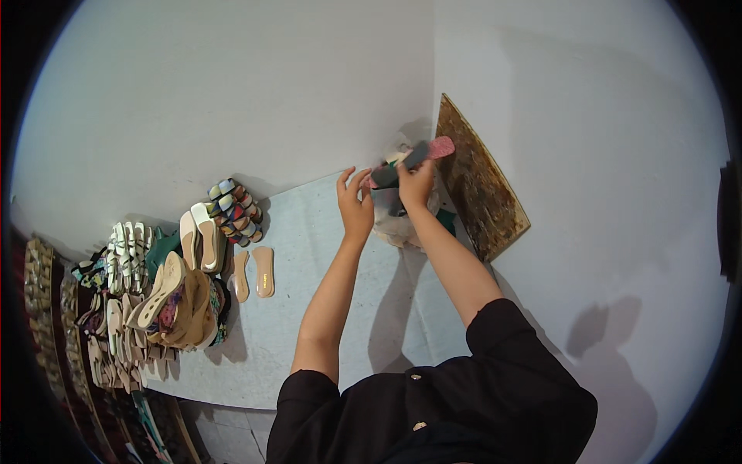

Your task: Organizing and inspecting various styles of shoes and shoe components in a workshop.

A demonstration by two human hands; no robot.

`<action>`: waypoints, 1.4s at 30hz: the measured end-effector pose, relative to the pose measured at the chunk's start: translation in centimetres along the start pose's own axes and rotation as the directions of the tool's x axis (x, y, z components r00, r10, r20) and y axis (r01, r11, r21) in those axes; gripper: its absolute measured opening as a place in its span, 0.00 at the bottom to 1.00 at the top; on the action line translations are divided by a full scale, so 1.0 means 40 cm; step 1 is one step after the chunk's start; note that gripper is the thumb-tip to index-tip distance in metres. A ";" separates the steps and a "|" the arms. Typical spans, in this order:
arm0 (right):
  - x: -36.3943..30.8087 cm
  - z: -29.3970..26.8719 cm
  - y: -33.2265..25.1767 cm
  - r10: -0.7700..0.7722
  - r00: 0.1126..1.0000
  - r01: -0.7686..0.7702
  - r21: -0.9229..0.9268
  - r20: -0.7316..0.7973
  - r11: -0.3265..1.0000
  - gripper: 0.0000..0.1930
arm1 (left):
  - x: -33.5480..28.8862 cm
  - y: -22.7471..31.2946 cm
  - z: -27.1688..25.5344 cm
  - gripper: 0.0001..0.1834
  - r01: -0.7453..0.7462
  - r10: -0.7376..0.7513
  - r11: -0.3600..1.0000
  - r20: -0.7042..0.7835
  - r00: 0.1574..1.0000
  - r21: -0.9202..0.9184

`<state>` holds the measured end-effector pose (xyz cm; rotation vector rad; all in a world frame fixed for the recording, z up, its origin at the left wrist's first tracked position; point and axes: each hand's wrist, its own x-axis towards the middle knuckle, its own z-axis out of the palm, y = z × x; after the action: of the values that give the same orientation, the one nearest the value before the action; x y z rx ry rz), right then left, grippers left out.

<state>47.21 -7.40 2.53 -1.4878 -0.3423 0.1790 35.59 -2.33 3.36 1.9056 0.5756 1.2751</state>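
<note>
My right hand [416,184] is closed on a pair of long, flat shoe pieces [384,176], dark grey with pink ends, a little blurred. One pink end [441,147] sticks out to the upper right, and the other points toward my left hand. My left hand [357,203] is raised beside that left end with its fingers apart. Whether its fingertips touch the piece is hard to make out. Below both hands stands a pale, crumpled bag [398,230] with dark and green items in it, partly hidden by my right forearm.
A brown, stained board [483,193] leans against the right wall. Two beige insoles [263,272] lie on the grey-white table [309,232]. At the left are stacked wedge sandals [185,301], white strappy sandals [129,251] and multicoloured straps [236,210]. Shelves of shoes [39,271] stand farther left.
</note>
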 end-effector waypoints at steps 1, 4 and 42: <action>-0.005 0.017 -0.011 0.095 0.971 -0.001 -0.394 0.219 0.919 0.23 | 0.001 -0.005 -0.014 0.13 0.010 -0.010 0.999 0.008 1.000 0.038; -0.014 0.059 -0.032 0.192 0.930 0.115 -0.746 0.313 0.656 0.25 | 0.010 -0.032 -0.041 0.14 -0.014 0.014 0.999 -0.019 1.000 0.031; -0.110 -0.196 -0.083 -0.492 0.870 0.477 -0.209 -0.026 0.854 0.15 | 0.028 -0.031 -0.016 0.16 0.135 -0.135 0.987 -0.003 0.991 -0.083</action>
<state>45.37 -16.47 4.94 -1.5488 -0.6767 -0.3289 35.51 -0.56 3.14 1.7638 0.6357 1.2019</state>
